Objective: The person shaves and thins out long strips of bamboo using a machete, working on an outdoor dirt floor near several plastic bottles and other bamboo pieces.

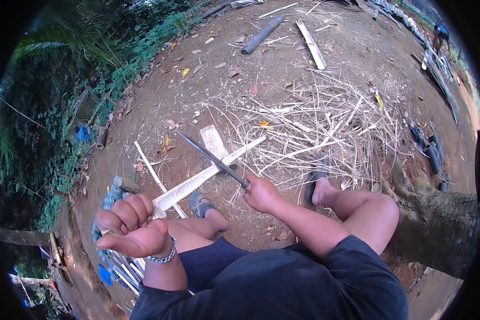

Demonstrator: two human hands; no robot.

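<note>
My left hand [133,221] is closed round the near end of a pale split bamboo strip [189,185], which points away to the right. In my right hand [264,195] is the handle of a long, dark-bladed knife [200,150]. Its blade crosses the strip near the strip's far part; whether the edge bites into it I cannot tell. Just beyond the crossing, a pale flat-topped wooden block [212,140] shows partly behind the blade and strip. Another thin bamboo strip [153,173] lies on the ground left of them.
A heap of shavings [325,125] spreads ahead and right. Farther off lie a dark bamboo pole [263,34] and a split half [311,47]. Cut strips [127,272] are bunched at my left side. A thick log [434,224] is at my right. Another person [440,36] is at far right.
</note>
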